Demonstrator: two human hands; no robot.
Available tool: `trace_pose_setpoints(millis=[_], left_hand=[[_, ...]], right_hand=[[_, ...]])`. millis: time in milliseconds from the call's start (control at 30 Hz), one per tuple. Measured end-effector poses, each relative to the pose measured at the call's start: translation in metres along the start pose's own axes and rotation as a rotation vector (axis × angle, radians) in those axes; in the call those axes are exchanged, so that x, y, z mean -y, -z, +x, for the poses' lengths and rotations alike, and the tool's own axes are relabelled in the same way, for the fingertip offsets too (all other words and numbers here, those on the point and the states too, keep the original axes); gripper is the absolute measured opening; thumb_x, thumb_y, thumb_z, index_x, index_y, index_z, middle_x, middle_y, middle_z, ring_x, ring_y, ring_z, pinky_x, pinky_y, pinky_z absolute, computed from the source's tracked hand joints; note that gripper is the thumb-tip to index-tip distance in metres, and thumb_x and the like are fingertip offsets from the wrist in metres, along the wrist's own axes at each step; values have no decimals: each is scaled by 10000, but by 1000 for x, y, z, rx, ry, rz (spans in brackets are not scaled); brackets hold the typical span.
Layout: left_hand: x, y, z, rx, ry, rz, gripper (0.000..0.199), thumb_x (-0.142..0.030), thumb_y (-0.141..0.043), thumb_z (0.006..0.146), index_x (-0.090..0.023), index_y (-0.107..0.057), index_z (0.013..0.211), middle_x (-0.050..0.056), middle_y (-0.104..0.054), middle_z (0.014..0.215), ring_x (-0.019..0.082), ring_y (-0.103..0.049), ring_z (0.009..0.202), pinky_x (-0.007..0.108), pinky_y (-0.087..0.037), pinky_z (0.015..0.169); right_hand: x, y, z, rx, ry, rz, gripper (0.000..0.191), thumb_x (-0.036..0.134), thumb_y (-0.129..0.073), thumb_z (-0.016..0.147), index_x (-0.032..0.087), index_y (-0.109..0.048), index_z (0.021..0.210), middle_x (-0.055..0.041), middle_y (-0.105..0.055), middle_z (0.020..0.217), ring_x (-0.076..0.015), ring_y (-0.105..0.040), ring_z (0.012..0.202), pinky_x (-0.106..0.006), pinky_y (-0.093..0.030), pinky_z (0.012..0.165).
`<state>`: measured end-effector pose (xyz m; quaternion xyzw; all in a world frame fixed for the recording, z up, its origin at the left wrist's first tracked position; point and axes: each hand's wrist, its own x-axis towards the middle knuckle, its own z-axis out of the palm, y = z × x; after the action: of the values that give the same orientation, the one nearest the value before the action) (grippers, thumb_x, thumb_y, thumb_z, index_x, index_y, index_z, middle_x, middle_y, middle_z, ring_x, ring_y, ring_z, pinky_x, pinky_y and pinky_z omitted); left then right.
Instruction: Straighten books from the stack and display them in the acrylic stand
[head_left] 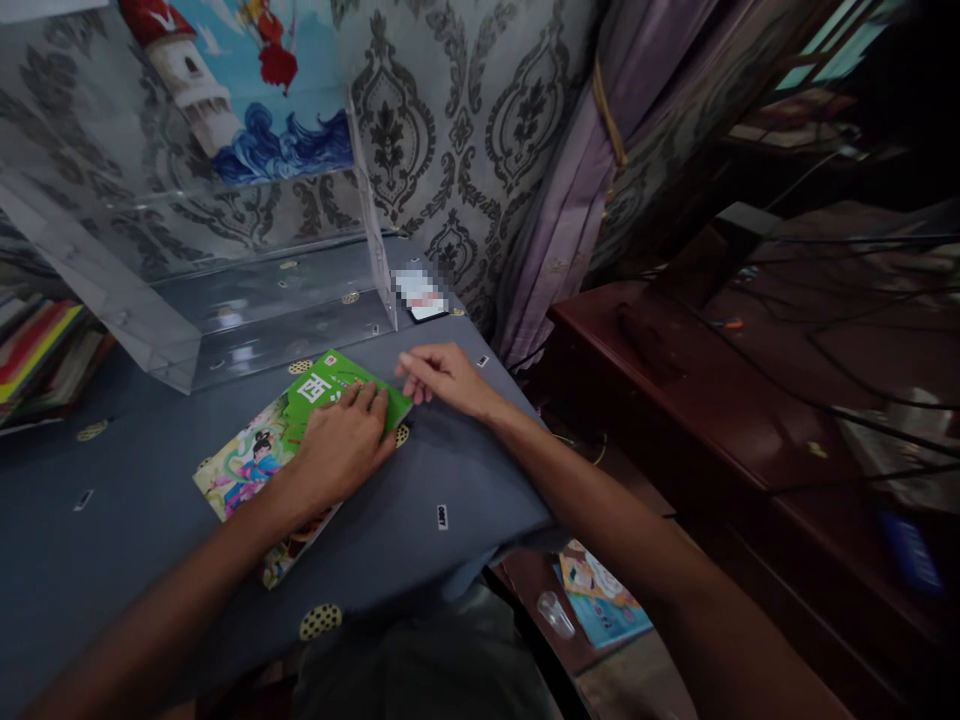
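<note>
A book [296, 410] with a green and illustrated cover lies at an angle on the cloth-covered table. My left hand [346, 432] rests flat across its cover, fingers stretched out and a little apart. Just beyond the book's right end is my right hand [442, 378], with its fingers curled in and the thumb against them. Nothing shows in those fingers, and whether they touch the book's corner I cannot tell. Part of the cover is hidden beneath my left hand and forearm.
A clear plastic shelf [154, 335] stands behind the book against the wall. Stacked books [41, 350] sit at the left. A phone-like object [420, 295], its screen blurred, lies by the shelf. At the right is a red-brown wooden desk [600, 320] with cables.
</note>
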<state>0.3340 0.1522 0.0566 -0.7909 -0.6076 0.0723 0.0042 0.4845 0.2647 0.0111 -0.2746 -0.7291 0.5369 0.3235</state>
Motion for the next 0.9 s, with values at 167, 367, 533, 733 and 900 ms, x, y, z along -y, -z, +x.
trace_pose_setpoints(millis=[167, 367, 533, 733, 900], left_hand=[[20, -1, -4, -19, -64, -61, 465, -421, -455, 992, -128, -542, 1342, 164, -541, 1455, 314, -507, 1341, 463, -481, 1036], [72, -14, -22, -63, 70, -158, 422, -382, -451, 991, -194, -552, 1356, 106, -558, 1449, 268, -512, 1338, 447, -438, 1085], [89, -23, -44, -79, 149, -200, 432, -391, -450, 985, -215, -542, 1369, 105, -536, 1469, 277, -498, 1353, 459, -464, 1062], [78, -15, -58, -49, 256, -127, 418, -383, -458, 991, -181, -554, 1344, 136, -560, 1423, 321, -540, 1269, 469, -560, 895], [74, -15, -60, -28, 340, -68, 421, -377, -413, 1006, -156, -538, 1342, 154, -561, 1398, 345, -527, 1237, 464, -582, 813]], right_hand=[[-4, -1, -2, 162, -79, -128, 384, 491, -586, 877, 169, -601, 669, 50, -547, 526, -77, -517, 449, -191, -424, 461], [-1, -6, -7, 317, -216, -19, 318, 478, -608, 879, 167, -643, 825, 36, -615, 510, -107, -584, 432, -199, -441, 434], [-8, -10, 4, 225, -164, -72, 268, 402, -587, 890, 161, -663, 801, 7, -651, 570, -106, -597, 507, -208, -436, 504], [-15, -17, 40, 174, -33, -248, 222, 304, -559, 887, 146, -702, 827, 17, -624, 617, -118, -558, 577, -224, -411, 568], [-21, -24, 67, 147, 31, -317, 214, 257, -557, 888, 135, -733, 893, -17, -695, 766, -138, -592, 698, -235, -448, 643]])
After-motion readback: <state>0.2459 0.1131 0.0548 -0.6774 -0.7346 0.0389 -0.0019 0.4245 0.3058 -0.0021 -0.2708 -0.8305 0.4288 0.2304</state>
